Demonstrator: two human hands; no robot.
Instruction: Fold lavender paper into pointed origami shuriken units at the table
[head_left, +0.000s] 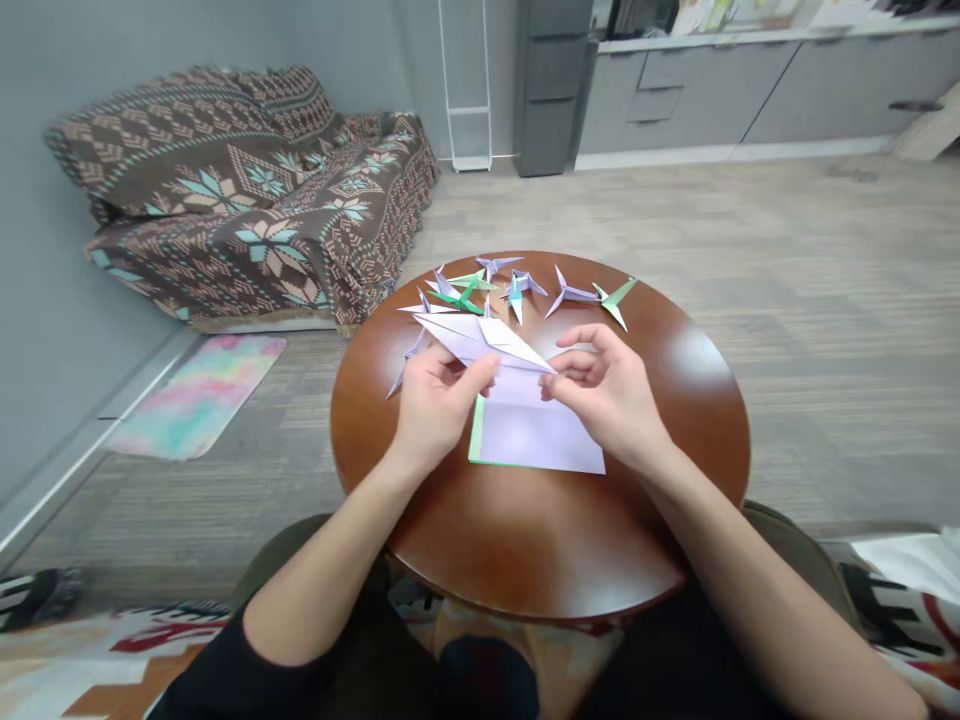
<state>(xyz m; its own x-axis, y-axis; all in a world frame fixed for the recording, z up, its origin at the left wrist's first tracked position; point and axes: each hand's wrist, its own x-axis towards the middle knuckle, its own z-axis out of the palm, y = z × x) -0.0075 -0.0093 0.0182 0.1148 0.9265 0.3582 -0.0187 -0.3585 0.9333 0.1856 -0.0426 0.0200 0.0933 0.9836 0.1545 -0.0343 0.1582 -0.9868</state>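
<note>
I hold a partly folded pale lilac paper [480,338] above a round brown table [540,540]. My left hand [439,400] pinches its left part with thumb and fingers. At the right tip my right hand [607,385] pinches the paper too. Under the hands lie flat lilac paper sheets [536,435] with a green sheet edge showing at the left. Several finished folded paper figures, lilac [566,293] and green [615,298], lie along the table's far edge.
A sofa under a patterned brown blanket [247,190] stands at the back left. A pastel mat [196,392] lies on the floor beside it. Grey cabinets [712,90] and a white ladder-like rack [466,90] line the far wall.
</note>
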